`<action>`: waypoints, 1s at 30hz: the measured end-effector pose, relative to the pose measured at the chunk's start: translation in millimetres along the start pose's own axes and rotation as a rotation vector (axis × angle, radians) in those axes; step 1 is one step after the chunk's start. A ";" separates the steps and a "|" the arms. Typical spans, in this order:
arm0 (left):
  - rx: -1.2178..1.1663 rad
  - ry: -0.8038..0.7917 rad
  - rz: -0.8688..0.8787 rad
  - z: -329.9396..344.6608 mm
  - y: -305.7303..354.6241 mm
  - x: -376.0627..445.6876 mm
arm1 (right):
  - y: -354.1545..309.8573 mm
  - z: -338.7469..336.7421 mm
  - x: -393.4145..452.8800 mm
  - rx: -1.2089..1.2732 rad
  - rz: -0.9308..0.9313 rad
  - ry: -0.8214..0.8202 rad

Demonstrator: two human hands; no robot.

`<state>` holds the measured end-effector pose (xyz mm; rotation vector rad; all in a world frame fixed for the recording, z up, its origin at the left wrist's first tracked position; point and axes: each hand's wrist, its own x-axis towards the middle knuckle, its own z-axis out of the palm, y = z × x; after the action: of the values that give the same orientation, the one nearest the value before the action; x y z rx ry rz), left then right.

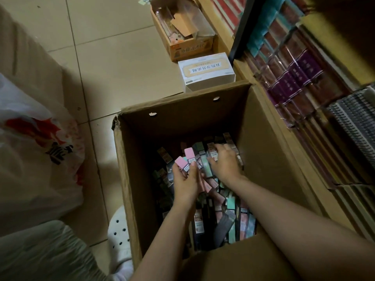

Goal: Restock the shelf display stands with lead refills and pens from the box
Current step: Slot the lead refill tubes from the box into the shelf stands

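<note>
While both arms reach down into the large open brown cardboard box (132, 179) on the tiled floor (113, 63), each hand works the loose pile of slim lead refill and pen packs (229, 207) covering the box bottom. Left hand (185, 179): fingers (176, 167) curled round 2 pink-capped refill cases (185, 159), thumb along their right side, caps pointing to the far side. Right hand (224, 163): palm down just right of the left hand, fingers (220, 148) bent onto a clear pack with a white label (212, 153) at the far end of the pile; cannot tell if it is gripped or only touched. Packs are mixed: mint green, pink, dark, clear with white labels, lying crosswise on each other.

Beyond the box: a small white carton with a yellow label (207, 72), then an open orange-printed cardboard box of packaged stock (182, 27) farther off. Right side: wooden shelf unit (304, 179) holding purple and maroon wrapped notebooks (292, 82) and spiral-bound pads (357, 118). Left: white plastic bag with red print (40, 142). Near left: a white perforated clog (119, 232) beside the box wall.
</note>
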<state>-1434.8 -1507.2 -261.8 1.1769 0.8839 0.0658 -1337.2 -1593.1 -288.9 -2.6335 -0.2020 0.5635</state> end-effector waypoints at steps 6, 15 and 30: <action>0.045 0.033 0.007 -0.8 -8.2 13.6 | -1.4 9.4 -6.9 0.031 0.062 0.024; 0.012 -0.060 -0.084 0.1 17.6 -4.3 | 6.2 -18.2 -34.6 0.436 0.202 -0.059; 0.499 -0.776 0.194 60.1 215.1 -83.1 | -34.8 -263.7 -166.7 0.564 -0.041 -0.126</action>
<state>-1369.5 -1502.3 -32.7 1.5832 0.0886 -0.4527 -1379.4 -1701.8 2.5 -2.0473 -0.1133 0.6603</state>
